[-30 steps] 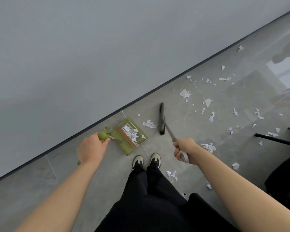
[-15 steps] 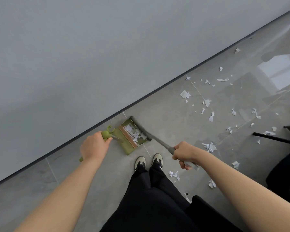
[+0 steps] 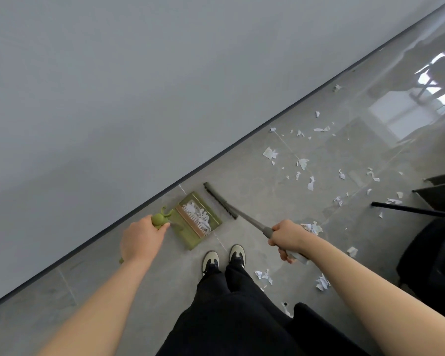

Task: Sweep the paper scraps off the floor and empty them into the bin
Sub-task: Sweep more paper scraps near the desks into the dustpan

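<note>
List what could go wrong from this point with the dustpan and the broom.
1. The green dustpan already holds a pile of scraps; if the left hand tips its handle, they may spill out of the open mouth.
2. The broom head sits right beside the pan; a hard stroke from the right hand could knock it.
3. Loose scraps near the shoes lie behind the pan and may be trodden on or missed.

- Dustpan handle [image 3: 160, 220] — mostly covered by the left hand [image 3: 139, 240].
- Black chair [image 3: 437, 242] — cut off at the right edge.
- Smallest paper scraps [image 3: 288, 177] — shapes indiscernible.
</note>
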Motion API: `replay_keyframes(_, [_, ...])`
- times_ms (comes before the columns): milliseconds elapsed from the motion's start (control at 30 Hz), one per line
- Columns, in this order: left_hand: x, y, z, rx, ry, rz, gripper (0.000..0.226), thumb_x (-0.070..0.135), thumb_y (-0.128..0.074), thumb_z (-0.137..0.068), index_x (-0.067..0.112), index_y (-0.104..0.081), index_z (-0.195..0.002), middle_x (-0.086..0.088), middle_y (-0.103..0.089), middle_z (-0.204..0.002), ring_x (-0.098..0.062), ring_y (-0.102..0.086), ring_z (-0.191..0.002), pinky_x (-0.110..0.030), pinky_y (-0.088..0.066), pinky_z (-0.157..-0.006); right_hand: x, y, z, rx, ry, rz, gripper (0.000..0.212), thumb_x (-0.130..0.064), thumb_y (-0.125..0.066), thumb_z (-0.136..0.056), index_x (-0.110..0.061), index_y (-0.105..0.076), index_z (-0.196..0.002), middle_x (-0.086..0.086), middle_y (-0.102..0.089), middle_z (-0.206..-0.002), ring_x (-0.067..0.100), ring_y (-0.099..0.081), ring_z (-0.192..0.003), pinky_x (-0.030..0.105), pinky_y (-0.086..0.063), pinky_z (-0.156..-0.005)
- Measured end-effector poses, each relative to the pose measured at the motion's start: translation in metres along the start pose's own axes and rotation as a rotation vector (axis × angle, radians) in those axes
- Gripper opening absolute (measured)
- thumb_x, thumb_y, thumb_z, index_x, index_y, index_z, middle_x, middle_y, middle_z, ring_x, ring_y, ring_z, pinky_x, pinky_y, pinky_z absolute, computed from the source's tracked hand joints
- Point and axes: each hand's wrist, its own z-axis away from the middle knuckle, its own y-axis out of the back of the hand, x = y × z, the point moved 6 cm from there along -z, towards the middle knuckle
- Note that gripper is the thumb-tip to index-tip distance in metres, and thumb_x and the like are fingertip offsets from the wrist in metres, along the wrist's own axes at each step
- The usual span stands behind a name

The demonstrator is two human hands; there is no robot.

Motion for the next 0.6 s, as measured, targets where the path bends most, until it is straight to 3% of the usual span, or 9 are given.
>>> replay_keyframes(167, [0.006,0.001,0.0,0.005,-0.035,0.053,0.033,0.044,-0.068,-0.087,0.016,-0.06,-0.072,-0.003,-0.059,-0.061,-0.028,-0.051,-0.061,-0.034,-0.046,-0.055,0.015,0.011,0.0,0.067,-0.085,-0.165,0.019,0.0,-0.046,-0.09,0.006,-0.057,-0.105,0.01,-0.049,-0.055,0.02,-0.045,-0.04,0.026,-0.038,-0.044])
replay_keyframes(367, [0.033,0.004,-0.005,-0.001,-0.037,0.042,0.032,0.045,-0.067,-0.087,0.014,-0.065,-0.078,-0.002,-0.056,-0.063,-0.027,-0.05,-0.062,-0.031,-0.043,-0.054,0.033,0.032,-0.004,0.111,-0.135,-0.277,0.008,0.002,-0.048,-0.09,0.003,-0.056,-0.092,0.012,-0.047,-0.069,0.017,-0.043,-0.037,0.024,-0.036,-0.044])
replay_keyframes(600, [0.087,0.004,-0.02,-0.003,-0.077,-0.012,0.037,0.048,-0.065,-0.087,0.012,-0.065,-0.08,-0.003,-0.056,-0.065,-0.028,-0.05,-0.065,-0.03,-0.039,-0.055,0.056,0.069,-0.02,0.075,-0.201,-0.384,0.018,0.005,-0.045,-0.087,-0.007,-0.043,-0.073,0.007,-0.042,-0.053,0.017,-0.037,-0.039,0.017,-0.03,-0.04])
